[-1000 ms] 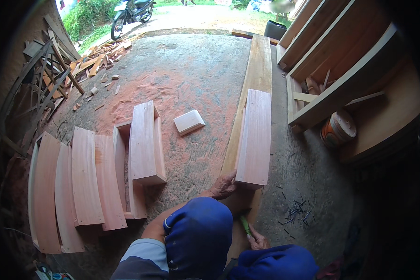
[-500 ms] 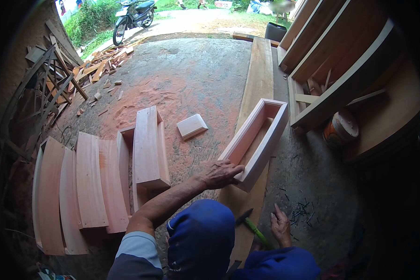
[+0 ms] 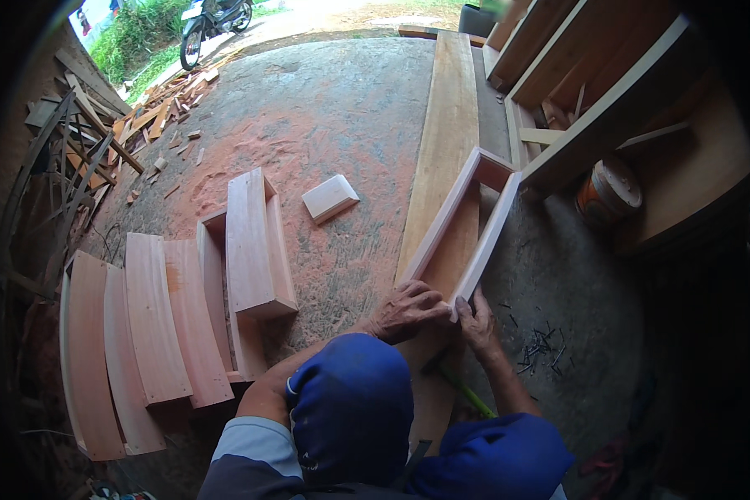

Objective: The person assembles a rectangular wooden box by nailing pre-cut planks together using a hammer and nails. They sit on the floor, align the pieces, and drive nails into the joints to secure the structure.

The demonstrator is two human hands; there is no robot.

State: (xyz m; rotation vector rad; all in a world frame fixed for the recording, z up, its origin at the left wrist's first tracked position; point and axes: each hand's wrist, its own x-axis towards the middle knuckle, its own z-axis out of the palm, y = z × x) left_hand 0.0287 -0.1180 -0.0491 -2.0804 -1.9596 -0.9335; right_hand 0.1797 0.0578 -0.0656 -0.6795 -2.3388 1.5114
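A long, narrow wooden frame point(image 3: 485, 247) of pale pinkish boards rests over a long plank point(image 3: 451, 108), slanting away to the right. My left hand point(image 3: 408, 311) is closed on its near end board, the fingers curled over the edge. At the near right corner, my right hand point(image 3: 478, 326) grips the wood between thumb and fingers. Below the hands lies a hammer with a green handle point(image 3: 468, 393), its head partly in shadow. Loose dark nails point(image 3: 543, 350) are scattered on the floor to the right of my right hand.
Several assembled wooden boxes point(image 3: 160, 321) stand in a row at left. A small wood block point(image 3: 331, 198) lies beyond them amid sawdust. Large wooden furniture point(image 3: 608, 125) and a bucket point(image 3: 610, 192) stand at right. Scrap wood point(image 3: 154, 117) and a motorbike point(image 3: 212, 25) are farther off.
My right hand has come up from the floor beside the nails to the frame's near corner. The frame has been lowered and turned slightly, with my left hand still gripping it.
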